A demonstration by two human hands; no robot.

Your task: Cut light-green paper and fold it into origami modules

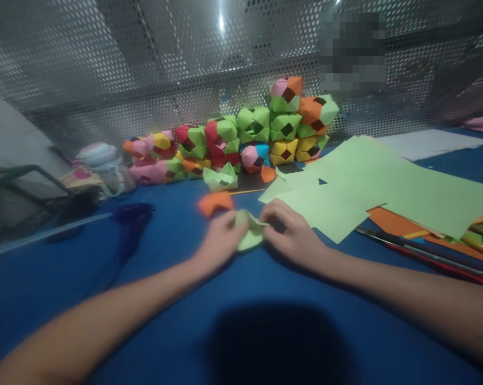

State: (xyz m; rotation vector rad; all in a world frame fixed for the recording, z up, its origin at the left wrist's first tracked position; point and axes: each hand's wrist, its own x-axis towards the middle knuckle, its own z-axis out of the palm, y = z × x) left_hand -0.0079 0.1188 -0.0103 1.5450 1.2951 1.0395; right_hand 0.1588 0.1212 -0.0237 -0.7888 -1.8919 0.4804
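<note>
So, far left there's a whitish lidded container (115,176) on the blue table (173,347), then an orange folded piece (216,203) just beyond the left hand (217,239), whose thumb and fingers pinch the small green paper (249,241). That sits between both hands; the right hand (291,232) grips its other edge. Further right: loose green sheets (345,187), then a long dark tool (421,250).

From where I stand, a perforated metal panel (165,69) spans the rear of the blue worktop (165,331). A pale, plain surface (8,128) stands at left. Bright light spots (221,23) mark the panel's upper portion.
</note>
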